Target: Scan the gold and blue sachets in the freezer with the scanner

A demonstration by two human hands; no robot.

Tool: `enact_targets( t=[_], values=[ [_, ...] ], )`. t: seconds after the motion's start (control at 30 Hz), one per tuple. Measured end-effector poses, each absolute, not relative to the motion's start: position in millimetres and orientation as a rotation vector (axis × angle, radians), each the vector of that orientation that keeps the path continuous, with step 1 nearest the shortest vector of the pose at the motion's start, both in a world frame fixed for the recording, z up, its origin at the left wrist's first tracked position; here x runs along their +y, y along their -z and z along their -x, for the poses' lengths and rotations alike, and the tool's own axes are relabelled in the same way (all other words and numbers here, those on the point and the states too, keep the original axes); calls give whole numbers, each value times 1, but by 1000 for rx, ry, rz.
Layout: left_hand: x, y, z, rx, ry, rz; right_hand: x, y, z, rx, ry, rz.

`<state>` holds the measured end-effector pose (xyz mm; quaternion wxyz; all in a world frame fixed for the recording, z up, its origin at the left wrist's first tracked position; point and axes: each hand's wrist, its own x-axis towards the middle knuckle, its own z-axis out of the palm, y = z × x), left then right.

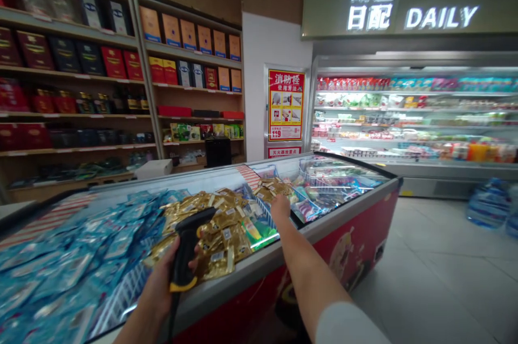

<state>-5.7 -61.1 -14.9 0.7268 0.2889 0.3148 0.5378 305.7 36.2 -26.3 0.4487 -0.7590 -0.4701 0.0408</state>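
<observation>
My left hand (168, 266) is wrapped round the grip of a black and yellow barcode scanner (188, 249), its head pointing over the freezer. Under the scanner lie gold ice cream packets (226, 225) in a heap. My right hand (280, 206) reaches forward over the chest freezer (259, 263), near the dark edge of a glass lid (297, 217) and more gold packets (269, 188). Its fingers look curled, and what they hold, if anything, is hidden. Blue packets (117, 241) fill the freezer's left side. A green packet (259, 232) lies between the gold ones and a white wire divider.
Shelves of boxed goods (190, 31) stand behind the freezer at left. A lit, open fridge (404, 117) runs along the back right. Large water bottles (488, 204) stand on the tiled floor at right. A red fire hydrant poster (286, 104) hangs between.
</observation>
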Motion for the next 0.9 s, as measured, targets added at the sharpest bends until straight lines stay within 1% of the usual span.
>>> enact_targets(
  t=[0.17,0.27,0.37,0.5,0.67,0.8,0.9],
  values=[
    [-62,16,6,699,-1199,-608,52,29,-315,-1434,7,1963],
    [-63,17,6,700,-1201,-609,59,33,-306,-1637,136,2018],
    [-64,16,5,693,-1204,-622,59,34,-300,-1715,199,2026],
    [-65,18,5,643,-1208,-644,49,32,-300,-1717,148,2094],
    [-63,23,6,573,-1210,-643,35,22,-304,-1836,179,2129],
    [-63,21,5,527,-1218,-633,27,11,-305,-1840,60,2157],
    [-64,20,4,536,-1224,-607,25,6,-306,-1829,-95,2205]
  ],
)
